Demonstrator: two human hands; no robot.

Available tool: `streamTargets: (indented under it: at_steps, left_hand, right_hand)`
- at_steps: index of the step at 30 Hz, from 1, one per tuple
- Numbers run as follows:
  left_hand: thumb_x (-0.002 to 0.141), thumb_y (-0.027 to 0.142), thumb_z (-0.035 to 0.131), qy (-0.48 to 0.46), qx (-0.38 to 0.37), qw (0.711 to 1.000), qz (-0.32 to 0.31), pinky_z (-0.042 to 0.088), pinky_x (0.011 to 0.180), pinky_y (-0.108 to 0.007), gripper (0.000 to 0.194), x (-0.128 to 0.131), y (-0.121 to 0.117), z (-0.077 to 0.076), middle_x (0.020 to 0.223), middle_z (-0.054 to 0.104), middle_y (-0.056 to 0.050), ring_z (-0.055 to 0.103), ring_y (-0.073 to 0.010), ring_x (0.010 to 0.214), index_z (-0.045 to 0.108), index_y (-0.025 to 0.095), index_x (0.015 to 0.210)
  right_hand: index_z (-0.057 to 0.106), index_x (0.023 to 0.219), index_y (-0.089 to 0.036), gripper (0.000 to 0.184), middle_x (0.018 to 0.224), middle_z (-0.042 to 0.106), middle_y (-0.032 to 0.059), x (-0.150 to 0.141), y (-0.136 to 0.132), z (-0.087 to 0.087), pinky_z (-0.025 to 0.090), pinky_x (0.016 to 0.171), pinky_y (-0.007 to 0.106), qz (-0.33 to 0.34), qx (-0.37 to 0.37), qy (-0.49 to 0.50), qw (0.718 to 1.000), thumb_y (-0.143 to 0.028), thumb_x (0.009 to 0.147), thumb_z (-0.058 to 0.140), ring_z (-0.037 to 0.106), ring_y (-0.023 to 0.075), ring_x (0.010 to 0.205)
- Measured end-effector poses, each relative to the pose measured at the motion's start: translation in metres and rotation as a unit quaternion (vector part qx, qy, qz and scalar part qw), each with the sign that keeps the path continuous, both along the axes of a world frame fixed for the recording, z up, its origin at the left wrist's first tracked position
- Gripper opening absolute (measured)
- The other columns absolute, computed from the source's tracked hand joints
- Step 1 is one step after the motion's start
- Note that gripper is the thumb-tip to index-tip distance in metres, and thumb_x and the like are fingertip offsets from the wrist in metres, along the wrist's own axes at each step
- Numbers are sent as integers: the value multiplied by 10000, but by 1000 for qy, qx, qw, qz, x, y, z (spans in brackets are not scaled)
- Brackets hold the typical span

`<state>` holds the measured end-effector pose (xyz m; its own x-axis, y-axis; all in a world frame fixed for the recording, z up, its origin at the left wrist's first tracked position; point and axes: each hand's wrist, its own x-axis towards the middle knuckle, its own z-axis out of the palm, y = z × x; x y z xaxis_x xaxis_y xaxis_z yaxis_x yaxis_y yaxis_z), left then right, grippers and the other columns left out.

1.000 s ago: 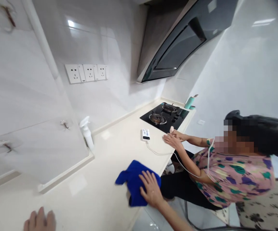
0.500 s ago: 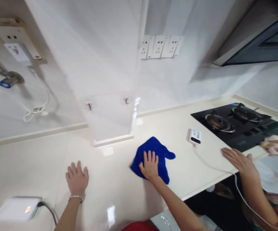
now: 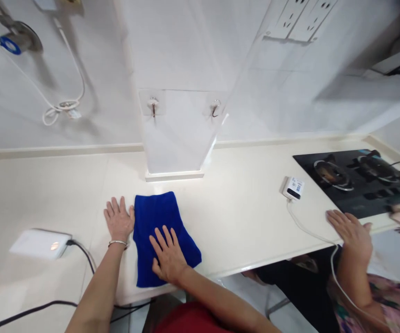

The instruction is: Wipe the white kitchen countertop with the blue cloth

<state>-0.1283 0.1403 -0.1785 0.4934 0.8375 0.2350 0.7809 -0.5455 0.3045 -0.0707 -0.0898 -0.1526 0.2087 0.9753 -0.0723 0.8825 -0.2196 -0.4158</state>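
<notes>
Mid-wipe: right hand (image 3: 168, 256) pressed flat, fingers open, on blue microfibre cloth (image 3: 160, 236) near the countertop's (image 3: 248, 217) front edge; left hand (image 3: 118, 222) flat, open, touching the cloth's left edge. Next stroke likely needs steady downward pressure.

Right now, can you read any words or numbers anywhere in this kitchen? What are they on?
No text here can be read.
small white device on the countertop: a blue and black label, too small and blurred to read.
white box by the left hand: only a glowing spot, no words.
wall sockets: no readable marks.
blue cloth under the right hand: no label visible.
</notes>
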Motion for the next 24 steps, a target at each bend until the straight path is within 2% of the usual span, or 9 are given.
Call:
streamTargets:
  at_steps: [3, 7, 9, 12, 15, 17, 19, 21, 24]
  left_hand:
    - [961, 473, 324, -18, 3, 1000, -3, 158, 1218, -628, 627, 0, 0, -3, 1588, 250, -254, 125, -407, 1509, 331, 134, 1489]
    - [965, 481, 316, -36, 9, 999, -7, 146, 1224, -621, 627, -1, -1, -6, 1590, 251, -246, 117, -396, 1513, 326, 138, 1490]
    - [966, 479, 316, -39, 7, 999, -7, 145, 1224, -620, 625, -1, -1, -6, 1589, 251, -248, 115, -395, 1513, 331, 136, 1488]
    - [965, 467, 327, -40, 2, 999, -6, 148, 1222, -625, 622, -1, -1, -6, 1587, 251, -252, 123, -402, 1509, 333, 128, 1486]
    - [964, 462, 329, -42, 8, 999, -8, 153, 1218, -629, 622, 0, -2, -5, 1582, 256, -258, 134, -411, 1505, 333, 123, 1485]
    - [965, 459, 323, -48, 19, 999, -9, 158, 1213, -633, 620, 0, -2, -5, 1575, 264, -268, 134, -416, 1503, 339, 116, 1481]
    - [963, 451, 326, -56, 33, 998, -11, 170, 1205, -639, 617, 0, -2, -5, 1570, 271, -270, 134, -419, 1503, 344, 112, 1478]
    - [958, 441, 338, -62, 46, 997, -15, 186, 1194, -646, 616, 0, -1, -4, 1571, 273, -266, 133, -421, 1502, 346, 110, 1476]
    - [953, 429, 340, -61, 58, 996, -16, 207, 1184, -649, 611, 0, 0, -2, 1565, 281, -269, 140, -427, 1498, 357, 105, 1471]
  right_hand:
    - [119, 1562, -249, 708, 1667, 40, 52, 3, -42, -4, 122, 1251, 603, 17, 4, 4, 1000, -449, 949, 412, -23, 327, 1532]
    - [205, 1546, -290, 741, 1657, 155, 5, 36, -102, -19, 183, 1250, 568, -9, 9, -62, 998, -291, 862, 490, 72, 283, 1535]
    - [227, 1542, -276, 759, 1648, 194, 9, 62, -135, -27, 216, 1239, 563, -46, 3, -109, 993, -223, 827, 477, 100, 272, 1532]
    - [267, 1532, -229, 693, 1629, 258, 47, 101, -181, -35, 267, 1219, 546, -140, 2, -177, 974, -205, 856, 422, 148, 263, 1523]
    - [291, 1520, -161, 648, 1615, 281, 107, 119, -209, -40, 284, 1205, 552, -224, -1, -233, 946, -218, 883, 394, 164, 285, 1519]
    - [296, 1514, -119, 664, 1616, 261, 149, 115, -211, -43, 275, 1196, 587, -248, -7, -257, 934, -226, 869, 411, 135, 330, 1520]
    - [284, 1517, -102, 711, 1626, 218, 169, 101, -200, -44, 251, 1189, 632, -243, -17, -264, 933, -233, 837, 444, 90, 378, 1519]
    - [244, 1534, -122, 777, 1642, 160, 162, 84, -178, -44, 215, 1188, 668, -220, -30, -243, 944, -245, 804, 480, 48, 409, 1515]
    - [176, 1555, -185, 853, 1653, 92, 140, 65, -132, -35, 142, 1197, 695, -160, -55, -157, 973, -293, 785, 526, 4, 420, 1512]
